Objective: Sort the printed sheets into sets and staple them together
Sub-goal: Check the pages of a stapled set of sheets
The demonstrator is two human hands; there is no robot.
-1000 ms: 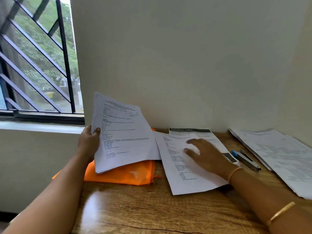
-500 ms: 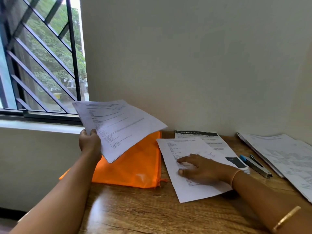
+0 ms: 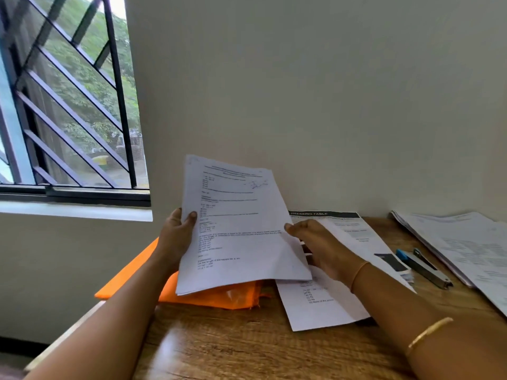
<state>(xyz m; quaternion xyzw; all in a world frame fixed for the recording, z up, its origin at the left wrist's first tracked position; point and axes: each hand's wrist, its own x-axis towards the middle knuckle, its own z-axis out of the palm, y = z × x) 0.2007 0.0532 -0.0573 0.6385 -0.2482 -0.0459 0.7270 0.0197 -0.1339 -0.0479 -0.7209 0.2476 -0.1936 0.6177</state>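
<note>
While the left hand (image 3: pixel 175 237) grips the left edge of a sheaf (image 3: pixel 238 229) of printed sheets, thumb on the front, the sheaf stands tilted above the far left of the table (image 3: pixel 219 352) and covers part of an orange bag (image 3: pixel 233 297). The right hand (image 3: pixel 323 248) meets the sheaf's right edge with its fingers hidden behind the paper, so whether it grips cannot be told. Under that wrist a loose sheet (image 3: pixel 321 311) lies half covered, over a leaflet (image 3: pixel 354 229) headed DRESSING TABLE. Further right lie a stapler (image 3: pixel 424 267) and a pile (image 3: pixel 466 242) cut off by the frame. The small print is too blurred to read.
</note>
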